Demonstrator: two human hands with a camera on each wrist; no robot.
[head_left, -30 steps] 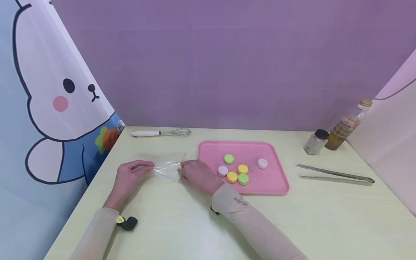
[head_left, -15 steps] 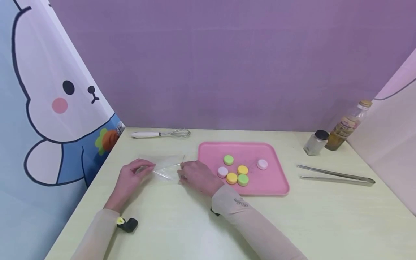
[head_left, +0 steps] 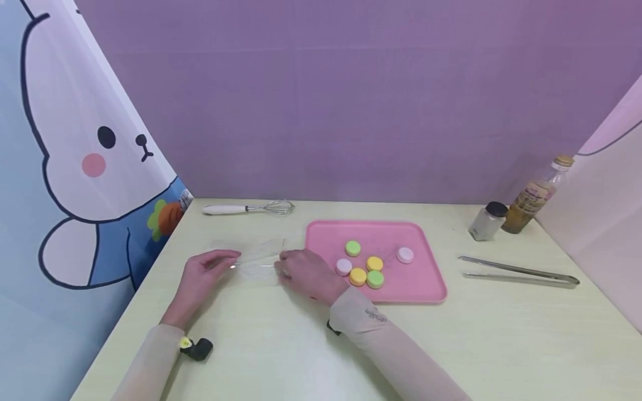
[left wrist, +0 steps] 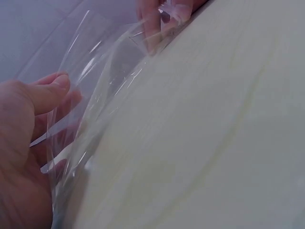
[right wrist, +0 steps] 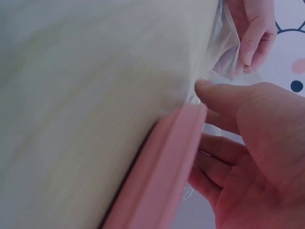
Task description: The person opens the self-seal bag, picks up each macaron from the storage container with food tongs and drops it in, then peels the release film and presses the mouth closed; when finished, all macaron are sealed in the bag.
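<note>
Clear bag (head_left: 258,266) is being pinched by the left hand (head_left: 202,280) and right hand (head_left: 309,274). Cookies (head_left: 374,263) are being held on a pink tray (head_left: 413,285) nearby.

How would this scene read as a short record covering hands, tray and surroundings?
left hand: holds left side of clear plastic bag
right hand: holds right side of clear plastic bag
pink tray: two green macarons, two yellow macarons, two lilac macarons
back left of table: whisk
right of pink tray: metal tongs, black-capped jar, tan-capped bottle
</note>
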